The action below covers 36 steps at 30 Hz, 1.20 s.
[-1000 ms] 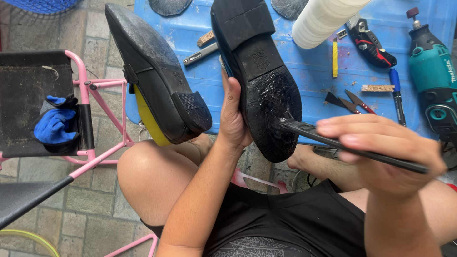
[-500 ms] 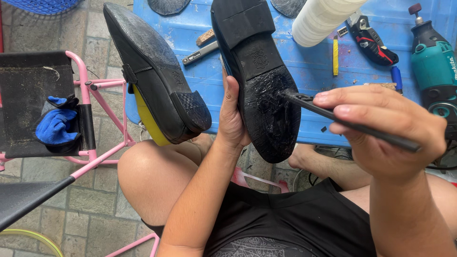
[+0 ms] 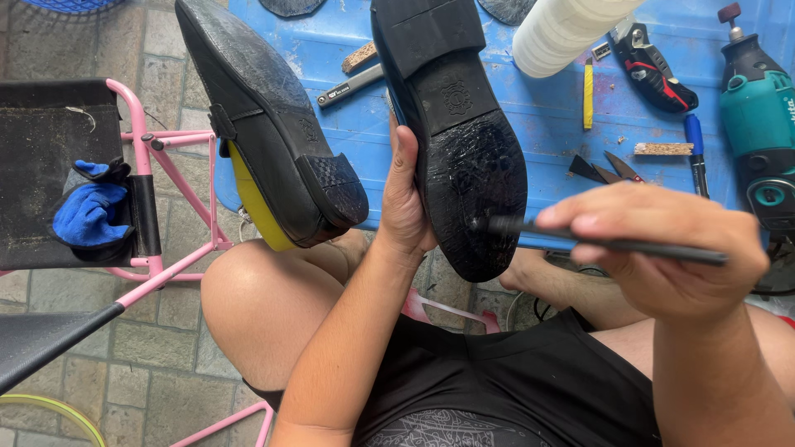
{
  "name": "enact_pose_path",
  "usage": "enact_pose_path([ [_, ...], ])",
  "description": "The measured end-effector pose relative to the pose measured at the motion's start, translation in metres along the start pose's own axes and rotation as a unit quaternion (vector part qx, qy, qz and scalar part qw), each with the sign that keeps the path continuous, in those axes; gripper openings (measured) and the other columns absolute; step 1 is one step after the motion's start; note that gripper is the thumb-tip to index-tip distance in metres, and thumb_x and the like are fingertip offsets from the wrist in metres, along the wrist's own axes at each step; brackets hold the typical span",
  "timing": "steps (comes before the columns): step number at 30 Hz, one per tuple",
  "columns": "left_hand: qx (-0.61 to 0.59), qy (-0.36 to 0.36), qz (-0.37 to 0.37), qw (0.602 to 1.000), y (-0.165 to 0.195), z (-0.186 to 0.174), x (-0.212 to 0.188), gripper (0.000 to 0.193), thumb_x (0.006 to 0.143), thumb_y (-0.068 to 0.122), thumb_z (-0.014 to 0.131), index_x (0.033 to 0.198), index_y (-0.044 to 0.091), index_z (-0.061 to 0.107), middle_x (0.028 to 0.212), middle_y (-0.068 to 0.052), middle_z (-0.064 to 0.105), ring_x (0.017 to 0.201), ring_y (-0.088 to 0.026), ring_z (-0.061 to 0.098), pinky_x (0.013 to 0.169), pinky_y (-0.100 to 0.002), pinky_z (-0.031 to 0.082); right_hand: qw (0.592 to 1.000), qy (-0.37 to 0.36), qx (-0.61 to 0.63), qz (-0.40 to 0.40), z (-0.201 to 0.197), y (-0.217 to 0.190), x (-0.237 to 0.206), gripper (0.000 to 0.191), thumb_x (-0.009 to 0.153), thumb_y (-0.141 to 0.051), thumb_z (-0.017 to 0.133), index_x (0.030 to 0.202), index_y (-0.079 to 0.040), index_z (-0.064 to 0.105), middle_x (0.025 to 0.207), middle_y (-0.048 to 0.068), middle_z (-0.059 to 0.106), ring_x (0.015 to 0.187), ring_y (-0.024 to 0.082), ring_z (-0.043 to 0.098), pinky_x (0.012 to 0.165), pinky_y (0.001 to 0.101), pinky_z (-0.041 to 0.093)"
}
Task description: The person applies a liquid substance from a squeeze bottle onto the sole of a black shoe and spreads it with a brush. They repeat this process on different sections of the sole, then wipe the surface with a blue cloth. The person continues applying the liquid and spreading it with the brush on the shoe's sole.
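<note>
My left hand (image 3: 403, 197) grips a black shoe (image 3: 454, 124) from its left side, sole turned up towards me. The front of the sole looks wet and shiny. My right hand (image 3: 654, 248) pinches a thin black brush (image 3: 580, 242); its tip rests on the lower right part of the sole. A second black shoe (image 3: 265, 124) with a yellow lining lies sole up to the left, resting over my left knee (image 3: 248, 306).
A blue table (image 3: 530, 99) behind the shoes holds a white roll (image 3: 563, 29), a teal rotary tool (image 3: 758, 124), a red and black tool (image 3: 654, 70), scissors (image 3: 604, 170), a yellow stick and a blue pen. At left, a pink-framed black chair (image 3: 132, 165) carries a blue cloth (image 3: 87, 211).
My right hand has drawn the brush tip down and across the front of the sole, from its middle towards its lower right edge. The left hand and both shoes have stayed put.
</note>
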<state>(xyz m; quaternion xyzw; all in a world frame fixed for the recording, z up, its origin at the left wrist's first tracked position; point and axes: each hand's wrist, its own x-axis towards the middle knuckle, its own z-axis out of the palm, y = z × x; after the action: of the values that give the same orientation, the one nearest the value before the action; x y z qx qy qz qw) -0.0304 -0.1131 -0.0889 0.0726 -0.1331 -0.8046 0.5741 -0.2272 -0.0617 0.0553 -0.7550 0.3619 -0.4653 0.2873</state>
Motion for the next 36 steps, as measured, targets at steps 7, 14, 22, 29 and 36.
enact_pose_path([
  [7,-0.049,-0.009,-0.035,0.998,-0.003,-0.008,0.0,0.063,0.113,0.053,0.047,0.145,-0.001,0.051,0.121,-0.021,0.069,0.111,-0.028,0.074,0.093,-0.043,0.065,0.998,0.061,-0.003,-0.003,-0.002,0.005,-0.012,0.019,0.094,-0.003,0.071,0.107,0.006,0.061,0.096,0.023,0.07,0.091,0.03,0.077,0.076,0.0342,0.066],
  [14,-0.07,-0.009,-0.056,0.996,-0.005,-0.016,0.0,0.071,0.113,0.059,0.045,0.137,-0.006,0.056,0.121,-0.023,0.069,0.112,-0.03,0.074,0.093,-0.044,0.064,0.976,0.196,0.017,0.091,0.021,0.013,-0.049,0.017,0.114,0.0,0.075,0.118,0.006,0.059,0.102,0.024,0.073,0.088,0.028,0.075,0.081,0.0311,0.065],
  [22,-0.08,-0.001,-0.067,0.995,-0.004,-0.015,-0.003,0.072,0.111,0.06,0.045,0.142,-0.004,0.056,0.123,-0.023,0.069,0.111,-0.03,0.074,0.094,-0.044,0.065,0.996,-0.012,0.077,0.037,0.004,-0.006,-0.009,0.023,0.093,-0.002,0.071,0.11,0.006,0.058,0.092,0.02,0.069,0.087,0.027,0.075,0.073,0.0335,0.064],
  [29,-0.077,-0.018,-0.068,0.995,-0.002,-0.011,-0.003,0.073,0.111,0.061,0.044,0.143,-0.004,0.054,0.126,-0.023,0.069,0.111,-0.03,0.074,0.094,-0.043,0.065,0.993,0.057,-0.091,-0.042,0.017,-0.004,0.0,0.025,0.103,-0.005,0.075,0.119,0.004,0.057,0.097,0.021,0.07,0.089,0.027,0.076,0.073,0.0328,0.063],
  [36,-0.018,-0.01,-0.004,1.0,-0.003,-0.003,-0.002,0.061,0.112,0.049,0.055,0.154,0.008,0.038,0.129,-0.019,0.064,0.115,-0.028,0.07,0.095,-0.043,0.063,0.945,0.062,-0.31,-0.087,0.042,-0.013,-0.004,0.027,0.102,-0.003,0.078,0.121,0.0,0.058,0.099,0.022,0.072,0.089,0.031,0.075,0.074,0.0363,0.062],
])
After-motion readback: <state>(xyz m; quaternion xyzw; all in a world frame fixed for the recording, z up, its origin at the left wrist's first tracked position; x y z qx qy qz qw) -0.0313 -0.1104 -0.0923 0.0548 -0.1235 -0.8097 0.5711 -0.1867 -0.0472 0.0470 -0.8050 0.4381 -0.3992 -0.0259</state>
